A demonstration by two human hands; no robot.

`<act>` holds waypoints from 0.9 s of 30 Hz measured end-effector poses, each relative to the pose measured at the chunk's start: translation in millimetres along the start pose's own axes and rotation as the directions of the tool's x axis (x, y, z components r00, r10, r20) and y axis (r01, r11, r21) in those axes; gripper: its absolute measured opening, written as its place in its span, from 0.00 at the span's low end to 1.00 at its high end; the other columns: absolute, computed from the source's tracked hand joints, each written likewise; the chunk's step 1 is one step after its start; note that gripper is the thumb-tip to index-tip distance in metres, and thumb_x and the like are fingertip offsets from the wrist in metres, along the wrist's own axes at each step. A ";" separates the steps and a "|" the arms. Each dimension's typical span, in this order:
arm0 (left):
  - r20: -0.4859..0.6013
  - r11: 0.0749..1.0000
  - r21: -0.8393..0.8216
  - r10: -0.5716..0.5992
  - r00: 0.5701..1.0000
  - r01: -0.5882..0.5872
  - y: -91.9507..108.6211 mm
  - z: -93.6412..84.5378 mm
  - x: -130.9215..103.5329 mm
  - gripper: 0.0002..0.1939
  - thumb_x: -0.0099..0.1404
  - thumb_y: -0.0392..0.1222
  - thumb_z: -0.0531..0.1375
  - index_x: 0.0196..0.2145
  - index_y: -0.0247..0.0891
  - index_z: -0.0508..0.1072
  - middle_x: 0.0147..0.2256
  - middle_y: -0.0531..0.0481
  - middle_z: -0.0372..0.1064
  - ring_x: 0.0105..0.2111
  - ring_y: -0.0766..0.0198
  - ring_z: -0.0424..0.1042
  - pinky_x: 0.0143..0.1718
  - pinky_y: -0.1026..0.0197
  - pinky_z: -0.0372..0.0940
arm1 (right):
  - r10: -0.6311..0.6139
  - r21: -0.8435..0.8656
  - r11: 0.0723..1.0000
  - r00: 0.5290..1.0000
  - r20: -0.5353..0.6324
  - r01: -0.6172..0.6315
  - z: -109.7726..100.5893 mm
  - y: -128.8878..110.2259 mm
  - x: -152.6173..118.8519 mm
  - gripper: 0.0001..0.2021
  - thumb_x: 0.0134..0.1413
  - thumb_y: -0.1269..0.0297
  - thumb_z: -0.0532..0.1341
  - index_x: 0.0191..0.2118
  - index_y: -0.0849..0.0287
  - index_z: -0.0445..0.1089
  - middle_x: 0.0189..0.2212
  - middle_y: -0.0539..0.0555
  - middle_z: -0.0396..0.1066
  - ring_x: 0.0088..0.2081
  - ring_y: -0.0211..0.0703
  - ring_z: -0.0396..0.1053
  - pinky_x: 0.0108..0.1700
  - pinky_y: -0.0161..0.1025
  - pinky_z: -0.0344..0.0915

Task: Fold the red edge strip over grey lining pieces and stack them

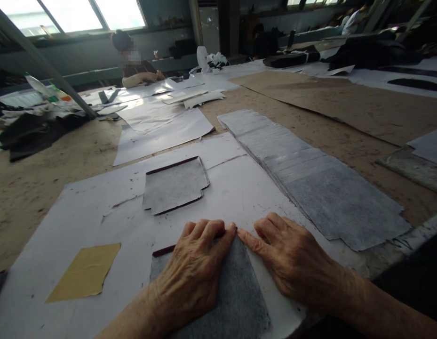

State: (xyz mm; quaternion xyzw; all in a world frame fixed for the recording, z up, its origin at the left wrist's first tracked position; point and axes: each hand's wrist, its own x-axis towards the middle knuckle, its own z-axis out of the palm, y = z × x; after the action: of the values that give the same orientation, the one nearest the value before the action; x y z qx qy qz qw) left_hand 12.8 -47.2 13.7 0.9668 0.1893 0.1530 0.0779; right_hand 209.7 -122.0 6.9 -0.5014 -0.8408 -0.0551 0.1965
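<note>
A grey fabric piece with a dark maroon folded edge lies on white paper in front of me. My left hand rests over it, fingers curled and closed on the folded far edge. At that edge's right corner, the forefinger of my right hand meets the left thumb. The other right fingers are bent in, and its thumb is hidden. Beyond my hands lies a similar grey piece with maroon folded edges and notched corners. A yellowish-tan sheet lies to the left.
A long stack of grey fabric pieces reaches from the right edge toward the back. White sheets and brown board cover the farther table. Dark cloth lies at the left, near a slanting pole. Another person sits across the table.
</note>
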 end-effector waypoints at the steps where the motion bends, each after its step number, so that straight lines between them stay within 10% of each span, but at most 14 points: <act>1: 0.005 1.000 0.005 -0.004 1.000 0.004 0.4 -0.3 0.5 0.28 0.55 0.29 0.49 0.55 0.33 0.56 0.43 0.40 0.58 0.39 0.55 0.58 0.38 0.49 0.58 | -0.007 -0.002 1.000 1.000 -0.002 0.007 0.0 0.1 0.1 0.21 0.51 0.78 0.48 0.51 0.66 0.65 0.31 0.59 0.63 0.33 0.46 0.58 0.33 0.42 0.60; 16: -0.062 0.981 -0.094 -0.177 0.982 0.171 -0.3 2.4 0.7 0.16 0.60 0.34 0.50 0.47 0.32 0.61 0.39 0.41 0.61 0.38 0.55 0.60 0.39 0.48 0.61 | 0.186 0.365 0.924 0.969 -0.162 -0.117 -5.2 9.7 -2.3 0.15 0.55 0.76 0.50 0.46 0.63 0.67 0.31 0.55 0.69 0.33 0.38 0.66 0.35 0.35 0.66; 27: -0.126 0.918 -0.318 -0.289 0.949 0.237 -7.3 -2.2 0.8 0.06 0.61 0.37 0.54 0.38 0.36 0.66 0.32 0.49 0.65 0.33 0.61 0.65 0.36 0.57 0.62 | 0.461 0.569 0.700 0.882 0.100 -0.431 -9.9 -7.9 25.1 0.07 0.48 0.70 0.58 0.32 0.61 0.72 0.28 0.51 0.71 0.28 0.36 0.66 0.30 0.31 0.61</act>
State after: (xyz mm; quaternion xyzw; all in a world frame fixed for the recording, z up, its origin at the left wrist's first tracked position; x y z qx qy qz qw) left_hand 10.2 -39.9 14.4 0.8928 0.2983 0.2502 0.2267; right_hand 195.1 -108.2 26.5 -0.6047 -0.6654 0.2383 0.3672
